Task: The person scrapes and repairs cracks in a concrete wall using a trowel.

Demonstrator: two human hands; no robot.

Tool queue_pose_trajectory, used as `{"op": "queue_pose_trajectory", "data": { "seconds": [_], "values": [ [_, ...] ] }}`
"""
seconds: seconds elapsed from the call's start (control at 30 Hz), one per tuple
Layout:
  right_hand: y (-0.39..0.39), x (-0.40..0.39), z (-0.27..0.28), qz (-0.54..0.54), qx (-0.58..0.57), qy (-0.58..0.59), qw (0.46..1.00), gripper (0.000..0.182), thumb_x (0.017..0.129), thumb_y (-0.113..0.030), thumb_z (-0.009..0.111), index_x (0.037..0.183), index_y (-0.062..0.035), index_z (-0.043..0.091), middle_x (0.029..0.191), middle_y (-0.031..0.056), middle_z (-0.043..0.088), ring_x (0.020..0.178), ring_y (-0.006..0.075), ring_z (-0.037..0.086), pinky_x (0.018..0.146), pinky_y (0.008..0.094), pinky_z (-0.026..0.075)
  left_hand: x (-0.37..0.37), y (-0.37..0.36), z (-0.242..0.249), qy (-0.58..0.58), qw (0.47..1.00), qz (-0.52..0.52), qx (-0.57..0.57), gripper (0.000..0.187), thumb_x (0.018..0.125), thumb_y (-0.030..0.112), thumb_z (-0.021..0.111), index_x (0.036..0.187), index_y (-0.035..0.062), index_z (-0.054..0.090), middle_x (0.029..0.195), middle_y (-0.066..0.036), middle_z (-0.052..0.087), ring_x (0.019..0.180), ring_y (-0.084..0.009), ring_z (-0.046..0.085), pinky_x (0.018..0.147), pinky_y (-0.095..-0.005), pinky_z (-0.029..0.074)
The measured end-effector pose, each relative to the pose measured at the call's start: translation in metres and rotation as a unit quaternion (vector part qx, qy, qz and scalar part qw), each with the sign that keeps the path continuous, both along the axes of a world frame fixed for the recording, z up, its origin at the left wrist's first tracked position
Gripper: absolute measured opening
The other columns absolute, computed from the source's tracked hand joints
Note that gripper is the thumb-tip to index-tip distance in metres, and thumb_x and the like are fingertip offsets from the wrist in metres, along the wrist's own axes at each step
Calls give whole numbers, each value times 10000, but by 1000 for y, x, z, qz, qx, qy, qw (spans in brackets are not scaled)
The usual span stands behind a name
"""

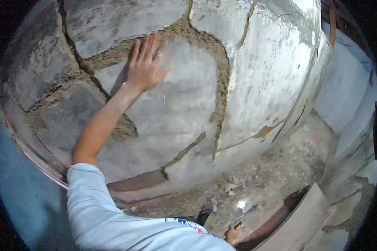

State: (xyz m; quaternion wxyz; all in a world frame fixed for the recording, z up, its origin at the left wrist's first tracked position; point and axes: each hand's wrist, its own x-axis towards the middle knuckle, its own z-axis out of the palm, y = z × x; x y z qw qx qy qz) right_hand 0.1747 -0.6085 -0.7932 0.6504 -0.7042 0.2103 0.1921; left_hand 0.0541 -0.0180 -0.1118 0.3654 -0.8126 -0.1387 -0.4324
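Note:
My left hand (143,69) is raised against a large, curved grey plaster wall (176,96), with fingers stretched and spread and the thumb pointing right. Its fingertips reach a wide, rough brown crack (176,32) that branches across the surface. It appears to lie flat on the plaster, though the palm side is hidden. Low in the view, my right hand (231,235) is closed around a tool with a black-and-orange handle (238,226). The tool's far end is too dim to name. Close by it is a bright spot of light (241,204).
Broken rubble (230,188) covers the ground along the wall's foot. A dark shoe (205,214) stands there. A pale slab (299,215) leans at the lower right beside a dark gap. Another pale wall (343,75) rises at the right, and a blue-grey surface (21,184) lies left.

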Motion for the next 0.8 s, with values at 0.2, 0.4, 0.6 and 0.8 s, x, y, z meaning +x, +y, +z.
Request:
{"op": "queue_pose_trajectory", "data": {
  "seconds": [0.2,0.4,0.6,0.8],
  "values": [
    [-5,80,35,149,-187,-8,971,247,798,-95,746,988,-49,594,668,55,581,505,200,559,453,401,426,27,-4,3,-113,980,155,47,672,953,571,590,1541,260,491,1691,-38,295,1549,-294,293,1261,-632,110],
    [-46,212,-56,215,-190,-20,958,326,793,-92,681,1101,-1,620,774,80,612,610,165,575,539,361,456,74,-9,38,-21,996,34,80,717,961,542,609,1589,257,414,1718,-63,206,1564,-319,232,1259,-619,70],
    [-23,239,51,97,-106,-140,980,142,837,-82,685,942,-87,590,610,41,529,427,177,492,401,333,376,111,-17,29,55,997,14,51,674,983,530,582,1587,277,421,1708,-69,245,1573,-270,217,1232,-657,100],
    [-17,220,105,98,-41,-49,993,205,802,-125,773,939,-54,639,716,70,602,583,187,596,524,334,446,175,-24,-23,35,999,31,15,634,978,446,641,1564,300,448,1710,-5,235,1574,-236,214,1259,-605,132]
  ]
}}
